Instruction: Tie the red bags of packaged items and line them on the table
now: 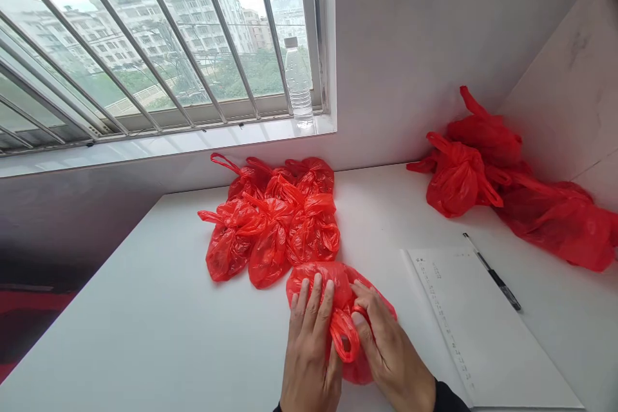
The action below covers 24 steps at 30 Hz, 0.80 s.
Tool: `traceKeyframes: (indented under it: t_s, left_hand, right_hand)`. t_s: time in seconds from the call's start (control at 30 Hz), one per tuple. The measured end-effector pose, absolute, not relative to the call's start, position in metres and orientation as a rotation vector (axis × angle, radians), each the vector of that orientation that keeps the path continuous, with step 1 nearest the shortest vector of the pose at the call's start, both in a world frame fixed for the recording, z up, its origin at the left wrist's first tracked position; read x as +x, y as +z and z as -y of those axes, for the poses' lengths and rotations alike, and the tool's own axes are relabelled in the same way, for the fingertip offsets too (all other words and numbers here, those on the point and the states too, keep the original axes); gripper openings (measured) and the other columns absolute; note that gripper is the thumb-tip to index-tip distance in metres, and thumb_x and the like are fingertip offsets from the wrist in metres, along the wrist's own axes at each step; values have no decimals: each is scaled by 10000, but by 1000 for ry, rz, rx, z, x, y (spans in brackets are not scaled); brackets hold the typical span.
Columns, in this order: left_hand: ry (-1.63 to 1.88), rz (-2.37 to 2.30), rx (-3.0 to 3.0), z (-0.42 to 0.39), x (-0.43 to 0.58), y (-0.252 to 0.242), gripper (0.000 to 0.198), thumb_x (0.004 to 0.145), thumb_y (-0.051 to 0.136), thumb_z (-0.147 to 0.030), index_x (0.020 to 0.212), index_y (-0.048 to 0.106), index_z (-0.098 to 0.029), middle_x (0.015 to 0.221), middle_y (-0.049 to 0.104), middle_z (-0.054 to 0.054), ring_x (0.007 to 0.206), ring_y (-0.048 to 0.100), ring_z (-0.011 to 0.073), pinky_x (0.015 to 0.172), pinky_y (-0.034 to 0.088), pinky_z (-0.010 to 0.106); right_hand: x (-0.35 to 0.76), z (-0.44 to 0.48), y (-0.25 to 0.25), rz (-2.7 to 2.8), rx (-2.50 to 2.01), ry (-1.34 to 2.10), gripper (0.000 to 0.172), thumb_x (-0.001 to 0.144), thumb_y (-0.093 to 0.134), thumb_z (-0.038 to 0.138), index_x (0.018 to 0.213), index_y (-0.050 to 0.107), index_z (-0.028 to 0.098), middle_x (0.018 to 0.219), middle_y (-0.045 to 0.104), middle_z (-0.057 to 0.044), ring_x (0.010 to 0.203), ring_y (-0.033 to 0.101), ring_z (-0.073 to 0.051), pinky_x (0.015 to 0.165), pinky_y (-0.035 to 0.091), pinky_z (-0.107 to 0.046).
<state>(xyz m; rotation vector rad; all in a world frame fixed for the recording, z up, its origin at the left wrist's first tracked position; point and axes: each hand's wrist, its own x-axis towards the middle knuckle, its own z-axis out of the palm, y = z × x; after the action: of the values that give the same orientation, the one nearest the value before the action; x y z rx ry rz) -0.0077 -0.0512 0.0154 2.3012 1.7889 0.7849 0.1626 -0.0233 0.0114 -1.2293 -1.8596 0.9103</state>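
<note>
A tied red plastic bag (360,370) lies on the white table in front of me, its handle loop standing up between my hands. My left hand (309,347) rests flat on the bag's left side, fingers stretched out. On the other side, my right hand (389,344) has its fingers curled on the bag beside the knot, with the thumb close to the loop. Just beyond it, several knotted red plastic bags (273,232) sit packed together in rows. What is inside the bags cannot be made out.
To the right lie an open notebook (497,335) with handwriting and a black pen (502,286) across its edge. More red bags (458,177) are heaped by the right wall. A water bottle (299,87) stands on the windowsill before a barred window.
</note>
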Motion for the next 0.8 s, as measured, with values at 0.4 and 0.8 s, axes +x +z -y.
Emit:
traceKeyframes:
  t_s: [0.4, 0.8]
  left_hand:
    - [739, -1781, 2165, 46, -9, -2, 647, 967, 427, -161, 1574, 288, -338, 1602, 419, 23, 1501, 312, 301, 1182, 313, 618]
    - [1266, -1911, 1199, 61, -44, 54, 506, 1035, 330, -508, 1352, 614, -234, 1388, 656, 76, 1376, 518, 288, 1128, 454, 452]
  right_hand:
    - [157, 22, -11, 2134, -1215, 512, 204, 1033, 392, 238, 1191, 521, 236, 1515, 510, -103, 1453, 399, -276, 1128, 420, -600]
    - [167, 47, 31, 1800, -1179, 1116, 321, 1053, 326, 431, 939, 582, 273, 829, 667, 7, 732, 655, -155, 702, 532, -260]
